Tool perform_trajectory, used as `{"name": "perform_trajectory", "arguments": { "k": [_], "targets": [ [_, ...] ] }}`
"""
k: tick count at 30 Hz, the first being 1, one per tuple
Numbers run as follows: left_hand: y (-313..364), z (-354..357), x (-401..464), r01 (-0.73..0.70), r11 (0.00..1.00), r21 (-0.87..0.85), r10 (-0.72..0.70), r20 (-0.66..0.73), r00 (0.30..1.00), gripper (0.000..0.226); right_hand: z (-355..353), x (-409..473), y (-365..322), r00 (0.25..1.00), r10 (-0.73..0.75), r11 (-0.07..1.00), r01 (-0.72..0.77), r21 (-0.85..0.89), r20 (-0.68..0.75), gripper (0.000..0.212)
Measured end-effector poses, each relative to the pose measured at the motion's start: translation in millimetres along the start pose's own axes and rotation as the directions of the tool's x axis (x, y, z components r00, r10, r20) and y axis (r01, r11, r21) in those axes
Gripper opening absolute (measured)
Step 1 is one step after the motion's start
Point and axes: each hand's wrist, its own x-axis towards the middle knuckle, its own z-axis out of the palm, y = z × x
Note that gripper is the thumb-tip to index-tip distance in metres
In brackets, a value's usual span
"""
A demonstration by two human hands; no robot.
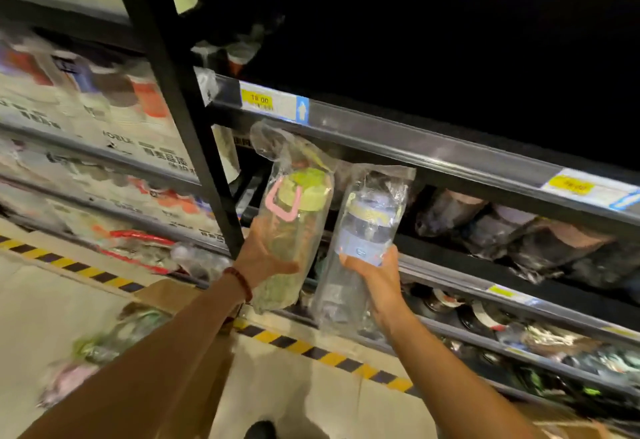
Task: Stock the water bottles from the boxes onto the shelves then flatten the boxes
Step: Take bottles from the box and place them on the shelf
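The left hand (266, 258) is closed around a bagged green-lidded bottle (294, 217) and the right hand (375, 274) around a bagged clear bottle (363, 234), both gripped low, apparently so the tops can be fed onto the shelf (450, 158) just above.

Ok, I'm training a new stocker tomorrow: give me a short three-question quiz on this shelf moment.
1. True or false: both hands hold bagged bottles.
2. Which hand holds the green-lidded bottle? A left, B right
3. Fill in: the wrist with a bead bracelet is the ___.

Key: 1 true: left hand and right hand each grip one, the right a clear blue-tinted bottle. 2 A. 3 left.
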Motion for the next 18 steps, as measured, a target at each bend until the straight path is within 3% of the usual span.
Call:
{"name": "perform_trajectory", "arguments": {
  "k": [3, 10, 15, 18],
  "targets": [
    [-1.7, 4.7, 19.3, -0.024, 1.000, -0.012, 0.024, 0.014, 1.000, 0.137, 5.9, 20.6, -3.5, 1.000, 0.006, 1.000, -0.007, 0.015, 0.023, 0.077],
    [0.2, 2.0, 51.0, -0.034, 0.998, 0.052, 0.033, 0.014, 0.999, 0.121, 8.8, 49.6, -3.1, 0.999, 0.003, 0.997, -0.007, 0.080, 0.052, 0.076],
    [7.4, -2.4, 65.2, -0.111, 0.989, 0.102, 0.112, -0.003, 0.994, 0.097, 26.1, 58.0, -7.5, 0.996, -0.026, 0.996, 0.033, 0.083, -0.081, 0.074],
    [13.8, -10.7, 80.5, -0.126, 0.980, 0.156, 0.126, 0.007, 0.992, 0.094, 37.3, 61.5, -11.4, 0.991, -0.025, 0.993, 0.039, 0.110, -0.128, 0.081]
  ]
}}
